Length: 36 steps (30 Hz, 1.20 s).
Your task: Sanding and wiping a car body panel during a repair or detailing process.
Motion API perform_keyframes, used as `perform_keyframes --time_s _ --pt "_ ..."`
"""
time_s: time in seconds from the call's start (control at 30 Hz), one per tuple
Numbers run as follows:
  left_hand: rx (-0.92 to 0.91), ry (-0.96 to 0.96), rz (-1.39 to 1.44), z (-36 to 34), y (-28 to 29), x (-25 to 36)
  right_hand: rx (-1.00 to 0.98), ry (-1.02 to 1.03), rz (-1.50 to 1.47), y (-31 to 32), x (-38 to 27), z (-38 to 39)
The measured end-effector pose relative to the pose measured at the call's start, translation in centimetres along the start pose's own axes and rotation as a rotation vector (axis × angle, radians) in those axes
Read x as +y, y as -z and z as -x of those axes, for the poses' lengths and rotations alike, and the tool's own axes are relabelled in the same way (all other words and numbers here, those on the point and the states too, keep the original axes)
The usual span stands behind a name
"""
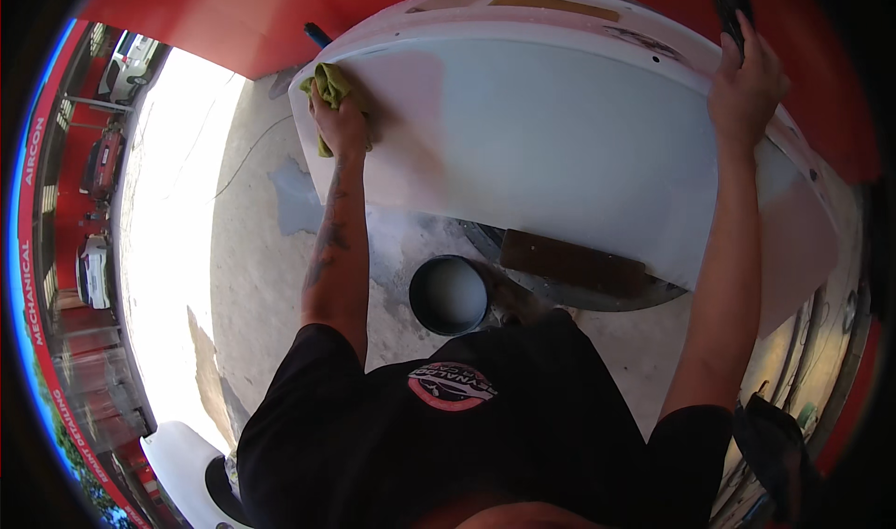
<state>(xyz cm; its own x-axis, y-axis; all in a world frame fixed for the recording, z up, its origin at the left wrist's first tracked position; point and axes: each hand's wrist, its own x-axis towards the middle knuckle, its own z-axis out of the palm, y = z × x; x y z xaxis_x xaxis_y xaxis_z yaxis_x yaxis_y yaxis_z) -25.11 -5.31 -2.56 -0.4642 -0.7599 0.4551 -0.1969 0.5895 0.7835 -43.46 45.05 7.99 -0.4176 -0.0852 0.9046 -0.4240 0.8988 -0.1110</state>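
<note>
Overhead, the head view looks down on a large pale grey-white car body panel point(560, 146), broad and gently curved, with a dull, matt face and a raised rim along its far edge. It lies across a support that is mostly hidden beneath it; only a dark rounded base point(597, 291) and a brown rectangular block point(571, 260) show under its near edge.

At the panel's left corner the left hand point(341, 123) is closed around a crumpled yellow-green cloth point(329, 86), pressing it flat against the surface. At the far right rim the right hand point(747, 86) rests on the panel's edge with fingers curled about a dark flat object point(730, 2); what that object is cannot be told, as it runs up into the dark margin.

Below the panel, a round dark bucket point(449, 294) with a grey inside stands on the concrete floor point(261, 277), which is mottled with a darker patch near the panel's left corner. The person's black shirt point(448, 436) fills the lower middle.

Behind the panel rises a red wall point(233, 16). To the left the floor runs out into glaring sunlight, with parked cars point(93, 272) and a red-and-blue signboard point(33, 277) curving along the rim. Another white curved part point(182, 459) lies at lower left.
</note>
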Motion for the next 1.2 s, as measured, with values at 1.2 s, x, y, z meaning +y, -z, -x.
perform_keyframes --time_s 1.2 --pt "-0.716 -0.316 -0.416 34.2 -2.9 23.1 -0.029 -0.134 -0.363 2.3 -3.2 -0.8"
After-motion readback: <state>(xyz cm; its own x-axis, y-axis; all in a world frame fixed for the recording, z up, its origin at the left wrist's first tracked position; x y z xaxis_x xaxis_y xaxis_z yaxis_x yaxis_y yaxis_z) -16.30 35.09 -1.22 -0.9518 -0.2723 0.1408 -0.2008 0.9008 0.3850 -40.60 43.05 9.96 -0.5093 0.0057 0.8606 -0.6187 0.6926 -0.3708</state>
